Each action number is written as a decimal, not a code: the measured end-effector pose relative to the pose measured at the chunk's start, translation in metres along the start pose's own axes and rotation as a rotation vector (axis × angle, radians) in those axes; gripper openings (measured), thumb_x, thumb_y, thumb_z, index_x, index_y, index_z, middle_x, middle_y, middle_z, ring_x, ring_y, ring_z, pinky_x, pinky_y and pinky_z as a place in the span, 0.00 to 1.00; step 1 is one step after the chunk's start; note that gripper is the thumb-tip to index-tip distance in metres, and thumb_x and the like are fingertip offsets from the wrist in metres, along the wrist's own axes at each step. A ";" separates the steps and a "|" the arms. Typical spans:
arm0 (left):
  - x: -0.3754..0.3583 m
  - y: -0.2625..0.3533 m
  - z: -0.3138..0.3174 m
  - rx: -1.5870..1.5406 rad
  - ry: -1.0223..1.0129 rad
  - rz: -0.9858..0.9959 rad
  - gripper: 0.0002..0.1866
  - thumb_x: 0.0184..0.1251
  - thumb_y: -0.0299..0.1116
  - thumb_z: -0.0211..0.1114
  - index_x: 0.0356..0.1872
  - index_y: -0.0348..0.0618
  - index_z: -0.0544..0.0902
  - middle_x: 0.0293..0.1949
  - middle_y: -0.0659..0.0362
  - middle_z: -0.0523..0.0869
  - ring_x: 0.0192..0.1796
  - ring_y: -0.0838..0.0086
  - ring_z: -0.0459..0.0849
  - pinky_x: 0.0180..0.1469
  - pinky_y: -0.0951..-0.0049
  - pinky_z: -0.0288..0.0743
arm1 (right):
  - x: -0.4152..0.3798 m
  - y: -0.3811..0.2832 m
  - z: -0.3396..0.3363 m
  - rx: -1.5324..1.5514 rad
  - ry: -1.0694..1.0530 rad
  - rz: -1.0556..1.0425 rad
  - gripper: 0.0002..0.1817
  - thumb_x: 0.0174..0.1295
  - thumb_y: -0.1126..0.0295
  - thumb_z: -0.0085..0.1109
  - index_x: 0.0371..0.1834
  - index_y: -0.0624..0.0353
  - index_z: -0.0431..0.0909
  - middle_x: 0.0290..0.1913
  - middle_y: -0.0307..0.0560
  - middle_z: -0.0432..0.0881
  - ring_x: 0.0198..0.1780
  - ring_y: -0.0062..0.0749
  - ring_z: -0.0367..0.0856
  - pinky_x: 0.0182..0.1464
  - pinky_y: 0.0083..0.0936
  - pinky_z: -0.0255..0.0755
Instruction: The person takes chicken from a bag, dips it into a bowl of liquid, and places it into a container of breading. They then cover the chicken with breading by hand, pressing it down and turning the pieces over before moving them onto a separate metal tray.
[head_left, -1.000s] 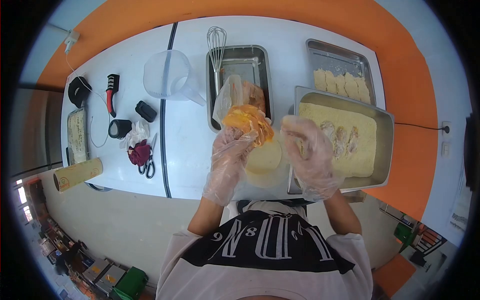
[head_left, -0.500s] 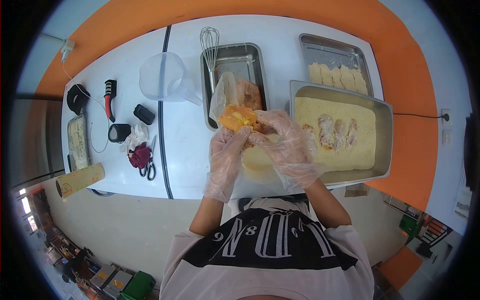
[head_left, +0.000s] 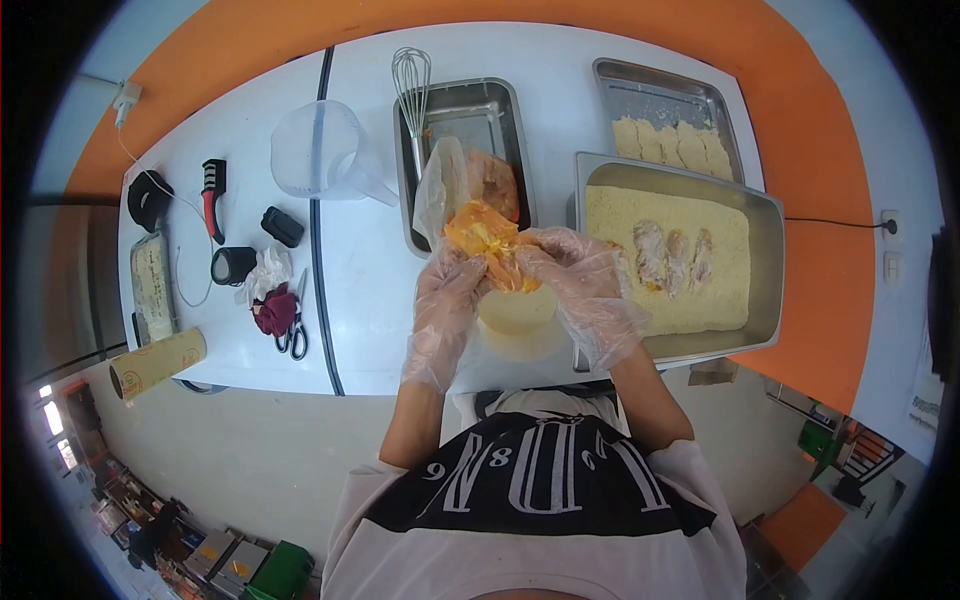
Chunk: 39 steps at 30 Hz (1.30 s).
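Both my hands wear clear plastic gloves. My left hand and my right hand together hold an orange, egg-coated piece of food above a pale bowl at the table's near edge. Right of my hands a steel tray of breadcrumbs holds three coated pieces. Behind my hands a steel tray holds a clear bag with raw pieces.
A whisk leans on the rear tray. A far-right tray holds several breaded pieces. To the left lie a clear measuring jug, scissors, a crumpled glove, black objects, a red-black tool and a film roll.
My right hand came in from above the crumb tray and joined my left hand on the orange piece. The piece stays above the bowl.
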<state>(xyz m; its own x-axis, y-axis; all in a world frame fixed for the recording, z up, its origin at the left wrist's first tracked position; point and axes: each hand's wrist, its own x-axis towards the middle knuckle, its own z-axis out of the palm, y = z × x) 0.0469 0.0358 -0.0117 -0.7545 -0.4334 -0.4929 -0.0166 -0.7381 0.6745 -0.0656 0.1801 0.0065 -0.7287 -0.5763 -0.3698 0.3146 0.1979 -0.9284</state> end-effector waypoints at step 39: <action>-0.004 -0.006 0.012 0.046 0.051 0.159 0.23 0.71 0.18 0.75 0.65 0.31 0.81 0.56 0.52 0.92 0.53 0.69 0.93 0.55 0.70 0.89 | -0.008 -0.002 -0.002 0.093 -0.005 0.071 0.18 0.73 0.68 0.75 0.59 0.69 0.87 0.46 0.45 0.91 0.42 0.22 0.86 0.47 0.22 0.81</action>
<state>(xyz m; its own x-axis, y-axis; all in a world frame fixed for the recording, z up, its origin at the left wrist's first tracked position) 0.0425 0.0484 -0.0072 -0.7159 -0.5691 -0.4045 0.0695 -0.6345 0.7698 -0.0617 0.1859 0.0113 -0.6997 -0.5678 -0.4337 0.4204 0.1636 -0.8925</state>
